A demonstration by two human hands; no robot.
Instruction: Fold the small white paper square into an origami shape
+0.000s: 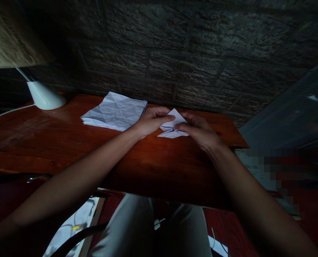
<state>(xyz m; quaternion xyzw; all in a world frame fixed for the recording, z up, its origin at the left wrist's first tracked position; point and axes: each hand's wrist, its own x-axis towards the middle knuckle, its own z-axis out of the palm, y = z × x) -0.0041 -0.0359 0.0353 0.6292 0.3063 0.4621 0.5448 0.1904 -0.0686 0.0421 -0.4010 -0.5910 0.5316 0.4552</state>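
Note:
Between my two hands is a small folded sheet of paper (174,125), pale, with a pointed top and a flap spread out along its lower edge. My left hand (154,119) pinches its left side, thumb lying on the front face. On the right side, my right hand (198,129) grips it with the thumb pressed near the middle crease and the fingers behind. The fingertips at the back are partly hidden by the paper. Left of my hands lies a stack of creased paper sheets (116,110), its top sheet marked with a grid of fold lines.
The wooden table (75,150) runs up to a dark brick wall (148,53). A lamp with a white base (45,96) and a woven shade (11,35) stands at the left, its cord trailing off. A greyish translucent panel (290,107) slants at the right.

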